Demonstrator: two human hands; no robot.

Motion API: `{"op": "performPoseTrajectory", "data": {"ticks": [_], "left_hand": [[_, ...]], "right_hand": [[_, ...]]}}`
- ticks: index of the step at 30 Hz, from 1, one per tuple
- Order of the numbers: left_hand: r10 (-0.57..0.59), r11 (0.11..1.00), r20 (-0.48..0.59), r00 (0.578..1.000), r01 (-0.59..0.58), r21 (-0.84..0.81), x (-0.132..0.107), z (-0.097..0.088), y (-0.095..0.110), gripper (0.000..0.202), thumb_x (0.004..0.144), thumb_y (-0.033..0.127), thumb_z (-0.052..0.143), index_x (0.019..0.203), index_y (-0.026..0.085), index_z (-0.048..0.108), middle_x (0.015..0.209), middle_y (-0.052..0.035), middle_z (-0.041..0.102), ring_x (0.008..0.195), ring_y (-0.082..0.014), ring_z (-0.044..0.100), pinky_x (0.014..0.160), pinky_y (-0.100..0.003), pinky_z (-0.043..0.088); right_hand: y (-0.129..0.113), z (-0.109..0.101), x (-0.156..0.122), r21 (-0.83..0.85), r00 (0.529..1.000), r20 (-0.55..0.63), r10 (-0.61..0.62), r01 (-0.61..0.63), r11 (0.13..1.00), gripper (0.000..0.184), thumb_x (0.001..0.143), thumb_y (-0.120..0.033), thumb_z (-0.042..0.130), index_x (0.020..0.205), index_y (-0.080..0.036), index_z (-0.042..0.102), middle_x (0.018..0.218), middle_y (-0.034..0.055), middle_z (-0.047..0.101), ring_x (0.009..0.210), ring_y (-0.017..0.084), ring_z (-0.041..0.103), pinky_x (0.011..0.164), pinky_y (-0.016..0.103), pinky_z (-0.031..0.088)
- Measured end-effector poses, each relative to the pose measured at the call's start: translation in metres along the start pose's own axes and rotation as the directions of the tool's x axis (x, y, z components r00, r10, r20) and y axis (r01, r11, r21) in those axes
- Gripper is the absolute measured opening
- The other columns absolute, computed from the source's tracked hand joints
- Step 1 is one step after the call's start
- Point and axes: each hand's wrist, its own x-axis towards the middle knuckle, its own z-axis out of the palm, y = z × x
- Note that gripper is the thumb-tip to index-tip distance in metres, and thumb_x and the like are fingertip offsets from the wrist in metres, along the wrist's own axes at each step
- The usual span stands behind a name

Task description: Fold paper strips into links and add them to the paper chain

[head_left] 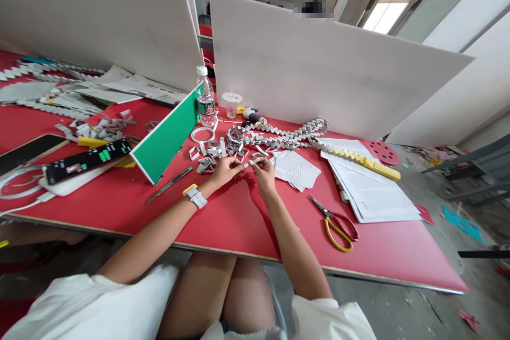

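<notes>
Above the red table, my left hand [226, 171] and my right hand [263, 172] meet fingertip to fingertip. Between them they pinch a small folded paper strip [246, 164], whitish and partly hidden by the fingers. A loose pile of folded paper pieces [207, 153] lies just beyond my left hand. Behind the hands runs a long zigzag chain of folded paper [279, 141], looped at its right end. Cut paper sheets [295, 170] with print rest to the right of my right hand.
Scissors [334, 223] with red and yellow handles lie at right, near white papers [378, 199]. A utility knife [169, 185] and a green board [167, 135] are at left. A water bottle [206, 103] and a lidded cup [231, 105] stand before a white partition [319, 64]. Phones lie far left.
</notes>
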Motion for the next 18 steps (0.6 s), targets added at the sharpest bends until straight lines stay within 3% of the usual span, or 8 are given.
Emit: {"op": "performPoseTrajectory", "data": {"ticks": [5,10,18], "left_hand": [[0.039,0.999,-0.031,0.999,-0.039,0.032,-0.004,0.004,0.007,0.031,0.073,0.043,0.063,0.064,0.015,0.055,0.056,0.0012,0.057,0.051,-0.0097,0.051,0.048,-0.021,0.042],[0.079,0.993,0.050,0.996,-0.083,0.078,-0.004,0.003,0.007,0.030,0.078,0.043,0.057,0.082,0.014,0.065,0.069,-0.0014,0.065,0.061,-0.0124,0.056,0.055,-0.023,0.044],[0.061,0.997,0.046,0.997,-0.063,0.048,-0.003,-0.001,0.007,0.028,0.076,0.040,0.059,0.073,0.014,0.067,0.060,-0.0012,0.062,0.054,-0.0130,0.054,0.051,-0.025,0.044]], "right_hand": [[-0.001,0.001,-0.001,0.016,1.000,-0.009,0.009,-0.009,1.000,0.030,0.058,-0.033,0.075,0.074,-0.020,0.053,0.066,-0.0027,0.055,0.056,0.009,0.045,0.050,0.022,0.035],[-0.007,-0.001,-0.002,0.004,0.999,0.008,0.036,-0.037,0.999,0.028,0.057,-0.031,0.074,0.071,-0.020,0.053,0.062,-0.0036,0.054,0.052,0.008,0.043,0.049,0.023,0.033],[-0.008,-0.004,0.002,-0.022,0.999,0.030,0.027,-0.026,0.999,0.023,0.063,-0.033,0.068,0.080,-0.018,0.063,0.070,0.0003,0.060,0.053,0.008,0.044,0.051,0.024,0.036]]}}
